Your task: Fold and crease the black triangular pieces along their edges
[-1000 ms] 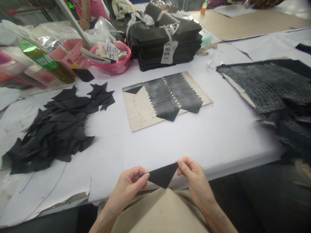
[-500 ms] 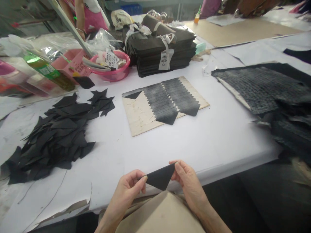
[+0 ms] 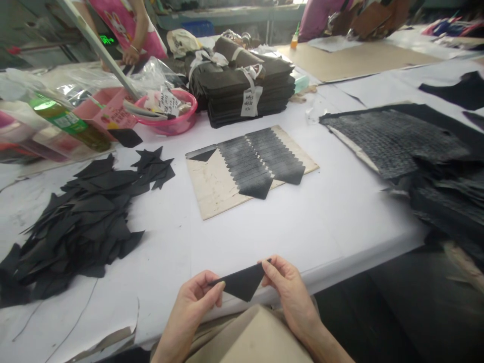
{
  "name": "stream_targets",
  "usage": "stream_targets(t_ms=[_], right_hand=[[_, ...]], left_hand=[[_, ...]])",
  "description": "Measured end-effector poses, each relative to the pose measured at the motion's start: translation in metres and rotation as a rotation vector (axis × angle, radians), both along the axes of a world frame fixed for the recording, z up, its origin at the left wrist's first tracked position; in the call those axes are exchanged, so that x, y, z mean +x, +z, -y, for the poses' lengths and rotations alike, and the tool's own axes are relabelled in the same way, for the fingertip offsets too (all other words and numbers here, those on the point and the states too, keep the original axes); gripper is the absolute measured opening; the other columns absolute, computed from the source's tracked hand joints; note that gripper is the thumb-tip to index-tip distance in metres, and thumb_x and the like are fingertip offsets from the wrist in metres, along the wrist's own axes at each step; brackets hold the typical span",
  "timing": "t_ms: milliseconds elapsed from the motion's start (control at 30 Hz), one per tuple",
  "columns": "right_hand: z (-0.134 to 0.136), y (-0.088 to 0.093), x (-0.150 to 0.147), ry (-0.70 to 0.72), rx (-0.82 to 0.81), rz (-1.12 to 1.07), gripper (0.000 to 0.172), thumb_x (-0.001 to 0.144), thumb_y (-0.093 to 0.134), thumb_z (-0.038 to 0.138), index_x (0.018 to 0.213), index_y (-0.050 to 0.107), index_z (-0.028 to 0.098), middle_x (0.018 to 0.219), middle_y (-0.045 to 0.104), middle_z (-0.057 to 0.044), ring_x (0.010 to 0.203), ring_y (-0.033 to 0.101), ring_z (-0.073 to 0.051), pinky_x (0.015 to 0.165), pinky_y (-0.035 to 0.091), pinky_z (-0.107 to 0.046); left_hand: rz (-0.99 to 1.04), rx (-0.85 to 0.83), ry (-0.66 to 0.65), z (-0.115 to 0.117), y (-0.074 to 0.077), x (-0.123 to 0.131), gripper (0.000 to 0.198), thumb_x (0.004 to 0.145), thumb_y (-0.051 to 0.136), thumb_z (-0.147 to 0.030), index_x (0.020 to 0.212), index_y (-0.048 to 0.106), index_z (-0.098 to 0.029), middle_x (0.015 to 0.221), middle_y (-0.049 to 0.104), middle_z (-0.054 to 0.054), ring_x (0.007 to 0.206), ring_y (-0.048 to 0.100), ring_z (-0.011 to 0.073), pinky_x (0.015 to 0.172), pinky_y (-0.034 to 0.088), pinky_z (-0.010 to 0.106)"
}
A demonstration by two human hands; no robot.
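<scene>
A small black triangular fabric piece (image 3: 244,283) is stretched between my two hands, close to the table's front edge. My left hand (image 3: 198,297) pinches its left corner between thumb and fingers. At the upper right corner, my right hand (image 3: 289,287) grips it the same way. Beyond them lies a pale board (image 3: 212,201) bearing two overlapping rows of black pointed pieces (image 3: 257,189), and a single black piece (image 3: 203,154) at its upper left corner. To the left is a loose heap of black cut pieces (image 3: 83,217), with a smaller cluster (image 3: 154,166) behind it.
Stacked dark bundles tied with white strips (image 3: 245,91) stand at the back, beside a pink basin (image 3: 170,118) and a green-labelled bottle (image 3: 71,121). Dark textured fabric (image 3: 397,136) covers the right side. A person in pink (image 3: 124,25) stands across the table.
The view has shifted slightly, so the table things sit a little further left and mostly lower. Both hands still hold the triangular piece, its tip now slightly further left.
</scene>
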State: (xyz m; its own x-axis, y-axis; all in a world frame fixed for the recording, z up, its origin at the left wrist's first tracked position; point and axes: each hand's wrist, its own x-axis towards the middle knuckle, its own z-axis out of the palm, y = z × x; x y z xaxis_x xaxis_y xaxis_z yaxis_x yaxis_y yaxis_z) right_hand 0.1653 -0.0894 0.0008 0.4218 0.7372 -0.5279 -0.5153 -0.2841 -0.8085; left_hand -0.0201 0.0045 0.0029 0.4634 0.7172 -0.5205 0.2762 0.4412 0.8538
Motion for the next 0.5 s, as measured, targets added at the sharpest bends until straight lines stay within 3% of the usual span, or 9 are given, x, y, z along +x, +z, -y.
stream_targets(t_ms=[300,500], right_hand=[[0.0,0.002,-0.003,-0.005,-0.001,0.061,0.039,0.082,0.067,0.053,0.067,0.054,0.019,0.06,0.051,0.003,0.063,0.043,-0.013,0.067,0.035,-0.024],[0.002,-0.007,-0.004,0.004,-0.009,0.076,0.044,0.085,0.062,0.056,0.062,0.053,0.019,0.06,0.049,0.002,0.063,0.044,-0.014,0.064,0.038,-0.024]], left_hand=[[0.081,-0.073,0.049,0.0,-0.013,-0.007,0.033,0.083,0.07,-0.046,0.084,0.057,-0.015,0.058,0.056,-0.001,0.057,0.045,0.0109,0.058,0.034,0.02],[0.095,-0.07,0.107,-0.002,-0.009,0.0,0.045,0.081,0.066,-0.058,0.077,0.055,-0.015,0.055,0.055,-0.001,0.052,0.043,0.0101,0.055,0.032,0.02]])
